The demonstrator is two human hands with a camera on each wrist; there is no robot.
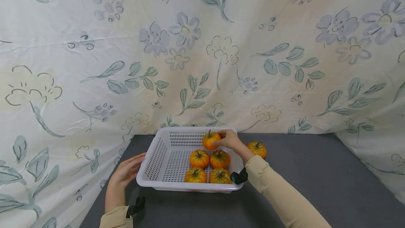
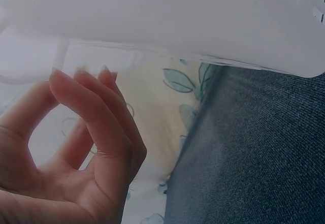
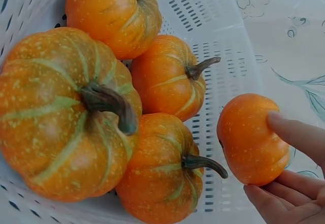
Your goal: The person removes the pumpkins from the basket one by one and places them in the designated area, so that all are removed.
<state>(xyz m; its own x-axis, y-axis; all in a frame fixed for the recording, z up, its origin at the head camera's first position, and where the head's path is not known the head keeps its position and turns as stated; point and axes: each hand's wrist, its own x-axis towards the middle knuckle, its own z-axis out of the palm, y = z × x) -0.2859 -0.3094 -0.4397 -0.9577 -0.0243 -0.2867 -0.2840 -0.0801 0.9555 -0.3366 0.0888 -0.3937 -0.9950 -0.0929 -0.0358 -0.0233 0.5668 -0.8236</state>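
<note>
My right hand [image 1: 229, 140] holds a small orange pumpkin [image 1: 210, 141] by its side, over the back right part of a white plastic basket [image 1: 190, 186]. In the right wrist view, the thumb and fingers pinch this pumpkin [image 3: 251, 140] from opposite sides. Several more pumpkins sit inside the basket on its right half, one of them [image 3: 66, 122] close to that camera, with brown stems showing. My left hand [image 1: 124, 171] is at the basket's left rim, its fingers loosely bent. The left wrist view has its fingertips [image 2: 76, 92] right at the rim.
Another orange pumpkin [image 1: 257, 149] lies on the dark grey table [image 1: 310, 171], to the right of the basket behind my right forearm. A white cloth with flower and leaf prints [image 1: 190, 62] hangs behind the table and along its sides.
</note>
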